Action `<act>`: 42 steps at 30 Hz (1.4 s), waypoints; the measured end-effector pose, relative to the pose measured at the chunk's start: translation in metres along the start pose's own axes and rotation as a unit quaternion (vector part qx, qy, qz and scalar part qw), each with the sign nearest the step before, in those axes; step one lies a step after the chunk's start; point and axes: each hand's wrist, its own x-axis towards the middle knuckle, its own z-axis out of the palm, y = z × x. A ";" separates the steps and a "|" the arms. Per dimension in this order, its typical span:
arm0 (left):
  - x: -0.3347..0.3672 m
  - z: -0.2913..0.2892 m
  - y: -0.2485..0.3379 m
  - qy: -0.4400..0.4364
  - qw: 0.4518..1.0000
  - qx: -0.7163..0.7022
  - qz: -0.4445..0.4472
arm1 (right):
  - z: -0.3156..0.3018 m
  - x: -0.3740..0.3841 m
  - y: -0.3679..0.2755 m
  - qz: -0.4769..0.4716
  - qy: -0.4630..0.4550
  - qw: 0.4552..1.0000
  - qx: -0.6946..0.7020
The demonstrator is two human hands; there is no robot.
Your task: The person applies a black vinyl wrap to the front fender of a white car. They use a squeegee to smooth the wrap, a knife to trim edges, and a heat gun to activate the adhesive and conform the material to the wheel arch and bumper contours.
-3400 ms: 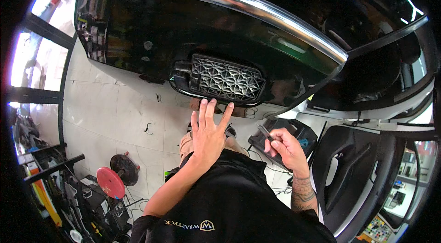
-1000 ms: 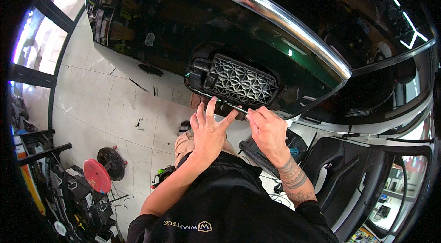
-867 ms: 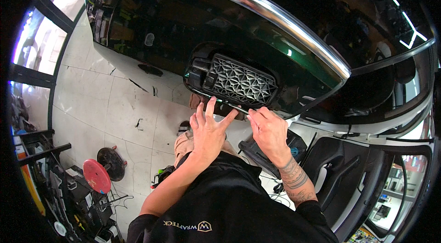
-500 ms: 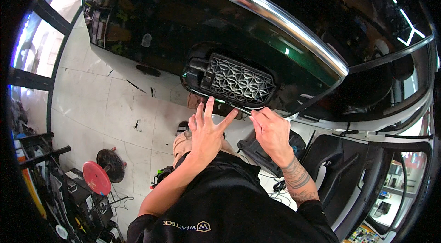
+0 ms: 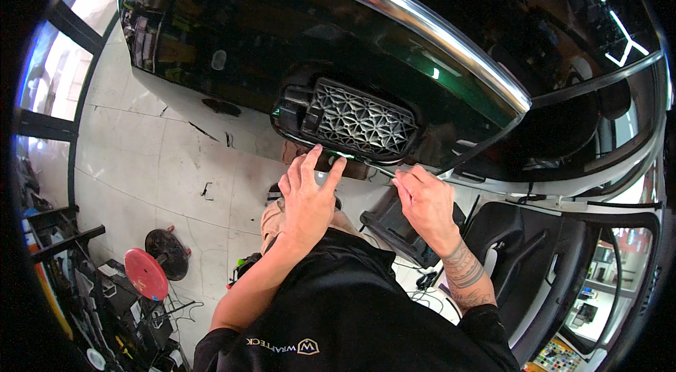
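Note:
A dark green, glossy car panel (image 5: 211, 27) fills the upper part of the head view. Set into it is a black recess with a silver, geometric lattice insert (image 5: 362, 118). My left hand (image 5: 307, 199) is open, its fingertips resting on the lower edge of that recess's surround. At the lower right of the surround, my right hand (image 5: 426, 206) is closed, thumb and index finger pinched on the end of a thin pale strip (image 5: 380, 170). The strip runs from the fingers toward the edge; whether it is film or a slim tool I cannot make out.
A chrome trim bar (image 5: 394, 6) curves above the recess. On the right stands an open car door (image 5: 535, 259). A black stool-like item (image 5: 401, 224) is behind my right hand. At left are a red round stool (image 5: 146, 274) and a cluttered rack (image 5: 77, 287).
My left hand has shifted slightly left along the lower edge. My right hand has moved a little right and down, and more of the thin strip shows between the hands.

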 end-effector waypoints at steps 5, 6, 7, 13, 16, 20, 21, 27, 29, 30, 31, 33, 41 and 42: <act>0.011 -0.004 -0.001 0.046 0.999 -0.022 -0.005 | -0.010 -0.001 0.004 -0.006 -0.009 1.000 -0.022; 0.013 -0.004 -0.002 0.055 0.998 -0.030 -0.005 | -0.012 0.000 0.005 -0.010 -0.015 0.999 -0.026; 0.014 -0.003 -0.002 0.060 0.998 -0.035 0.003 | -0.015 0.000 0.005 -0.013 -0.020 0.999 -0.031; 0.019 0.008 0.003 0.090 0.992 -0.064 0.057 | -0.027 0.008 -0.001 -0.027 -0.059 0.996 -0.055; 0.021 0.013 0.006 0.105 0.991 -0.057 0.067 | -0.030 0.010 -0.001 -0.028 -0.083 0.994 -0.063; 0.021 0.015 0.007 0.114 0.989 -0.065 0.062 | -0.036 0.013 0.001 -0.038 -0.093 0.992 -0.080; 0.020 0.015 0.007 0.114 0.989 -0.068 0.060 | -0.037 0.014 0.001 -0.039 -0.094 0.991 -0.086; 0.020 0.014 0.007 0.123 0.987 -0.083 0.060 | -0.053 0.025 -0.002 -0.059 -0.123 0.982 -0.134; 0.020 0.016 0.007 0.128 0.986 -0.087 0.062 | -0.059 0.031 -0.005 -0.066 -0.143 0.976 -0.152; 0.021 0.016 0.006 0.130 0.985 -0.089 0.062 | -0.063 0.035 -0.007 -0.078 -0.148 0.973 -0.160; 0.021 0.015 0.007 0.131 0.985 -0.090 0.062 | -0.066 0.039 -0.011 -0.091 -0.155 0.970 -0.167; 0.021 0.013 0.008 0.129 0.986 -0.090 0.060 | -0.070 0.046 -0.016 -0.111 -0.172 0.963 -0.175; 0.021 0.017 0.006 0.149 0.982 -0.102 0.061 | -0.082 0.077 -0.040 -0.224 -0.210 0.916 -0.256; 0.021 0.018 0.006 0.152 0.981 -0.103 0.061 | -0.084 0.080 -0.045 -0.238 -0.212 0.912 -0.260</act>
